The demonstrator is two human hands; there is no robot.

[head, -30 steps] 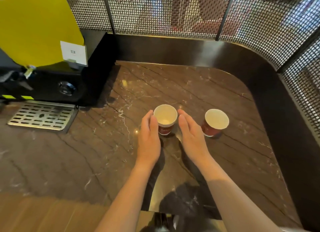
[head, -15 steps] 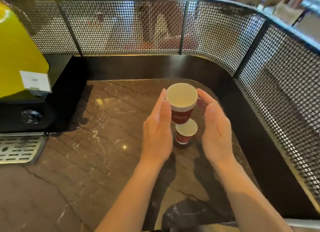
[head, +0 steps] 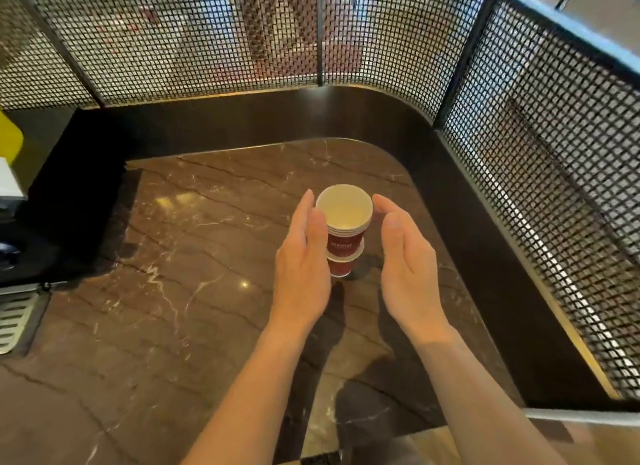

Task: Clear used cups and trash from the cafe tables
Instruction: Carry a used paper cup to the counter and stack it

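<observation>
The stack (head: 345, 244) of red paper cups, white inside with several rims showing at the top, sat upright in the mouth of the lower cup (head: 341, 267). That cup stood on the brown marble counter (head: 207, 239), near its rounded far corner. The left hand (head: 301, 267) was flat, its straight fingers touching the stack's side. The right hand (head: 405, 267) was opened, slightly cupped, just beside the stack and gripping nothing.
</observation>
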